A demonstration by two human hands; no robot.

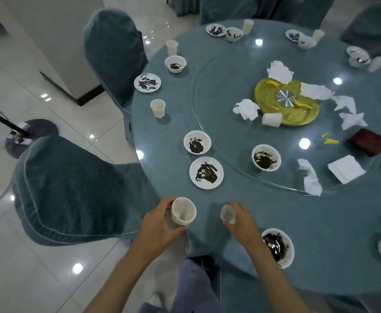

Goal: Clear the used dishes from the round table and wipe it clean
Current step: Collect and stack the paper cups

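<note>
left hand (160, 224): fingers curled round cup stack (183, 213), near side of turntable (218, 86)
right hand (241, 220): fingers clamped on single cup (227, 214), mostly hidden
dirty bowl (280, 245): near side of turntable, rim under right forearm (266, 267)
plate (206, 172): on worktop (162, 136), just short of turntable
napkins (246, 109): crumpled, on turntable

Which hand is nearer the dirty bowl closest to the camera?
Right. The right hand, holding a cup, is just left of the bowl; the left hand, gripping stacked cups, is farther left.
</note>
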